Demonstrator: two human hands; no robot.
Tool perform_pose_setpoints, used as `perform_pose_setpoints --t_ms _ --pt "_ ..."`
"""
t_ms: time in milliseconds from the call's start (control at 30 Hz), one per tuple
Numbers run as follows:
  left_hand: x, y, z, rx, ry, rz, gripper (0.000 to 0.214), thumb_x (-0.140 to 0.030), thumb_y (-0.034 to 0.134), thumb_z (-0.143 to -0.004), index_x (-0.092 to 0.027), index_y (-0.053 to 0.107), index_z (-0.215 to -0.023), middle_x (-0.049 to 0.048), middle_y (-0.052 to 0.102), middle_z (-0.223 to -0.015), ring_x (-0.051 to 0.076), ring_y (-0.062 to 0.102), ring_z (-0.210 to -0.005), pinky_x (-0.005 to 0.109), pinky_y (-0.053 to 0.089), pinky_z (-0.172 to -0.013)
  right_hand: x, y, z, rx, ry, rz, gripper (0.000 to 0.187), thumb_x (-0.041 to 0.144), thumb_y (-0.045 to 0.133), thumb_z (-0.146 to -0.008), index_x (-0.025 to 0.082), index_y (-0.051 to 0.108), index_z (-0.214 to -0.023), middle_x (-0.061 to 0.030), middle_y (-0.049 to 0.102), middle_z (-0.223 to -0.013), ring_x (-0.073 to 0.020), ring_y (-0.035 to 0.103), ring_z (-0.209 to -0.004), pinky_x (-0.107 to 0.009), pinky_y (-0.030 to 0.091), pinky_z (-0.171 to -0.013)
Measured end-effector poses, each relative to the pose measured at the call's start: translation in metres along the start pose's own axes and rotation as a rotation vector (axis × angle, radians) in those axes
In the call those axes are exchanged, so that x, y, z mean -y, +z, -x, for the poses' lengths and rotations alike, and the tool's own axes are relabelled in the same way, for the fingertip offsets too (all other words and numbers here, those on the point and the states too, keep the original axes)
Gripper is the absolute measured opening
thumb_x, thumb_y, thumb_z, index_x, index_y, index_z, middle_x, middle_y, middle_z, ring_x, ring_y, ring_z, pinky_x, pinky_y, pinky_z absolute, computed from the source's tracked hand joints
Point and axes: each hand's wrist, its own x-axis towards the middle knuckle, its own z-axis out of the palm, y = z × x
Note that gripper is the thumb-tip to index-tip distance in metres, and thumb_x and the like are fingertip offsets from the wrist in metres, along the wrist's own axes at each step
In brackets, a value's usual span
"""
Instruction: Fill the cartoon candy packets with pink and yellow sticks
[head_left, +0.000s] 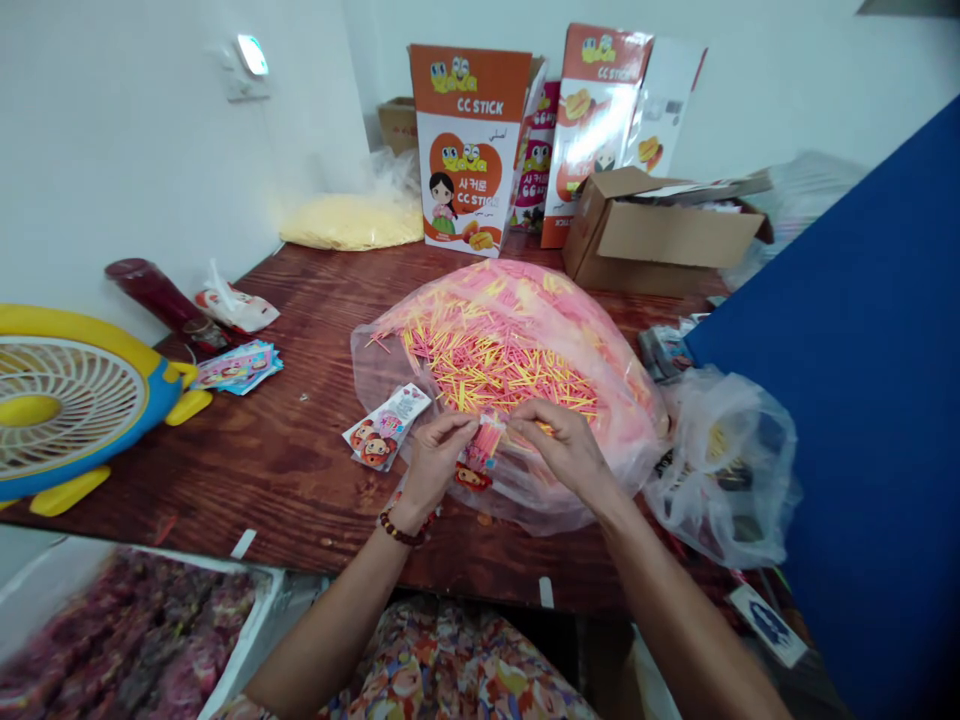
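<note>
Over a crinkly bag (600, 330), hands (431, 455) (566, 445) pinch thin sticks (484, 440)

Left forearm (337, 610) and right forearm (675, 610) bare, converging forward. Left hand (433, 458) and right hand (564, 450) face each other, nearly touching, fingertips pinched tight, palms inward.
</note>
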Motion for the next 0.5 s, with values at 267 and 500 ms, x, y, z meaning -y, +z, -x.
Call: perform_pose_setpoints --t_ms 267,500 --pt "-0.010 -0.004 -0.003 0.171 -0.341 0.250 0.035 -0.038 0.080 -0.071 -0.015 0.075 -0.098 0.0047 0.074 -0.087 0.013 0.063 -0.071 0.026 0.051 -0.070 -0.006 0.006 -0.007 -0.061 0.175 -0.342 0.020 0.040 0.070 -0.078 0.021 0.066 -0.073 0.0012 0.066 -0.069 -0.0158 0.062 -0.066 -0.029 0.050 -0.065" --pt "-0.005 -0.001 0.000 0.265 -0.402 0.247 0.033 -0.036 0.084 -0.064 -0.013 0.071 -0.084 0.0006 0.068 -0.073 0.011 0.058 -0.064 0.023 0.047 -0.063 -0.019 0.015 -0.007 -0.074 0.318 -0.551 0.026 0.043 0.075 -0.071 0.020 0.066 -0.077 0.0014 0.067 -0.070 -0.0143 0.062 -0.063 -0.029 0.052 -0.064"
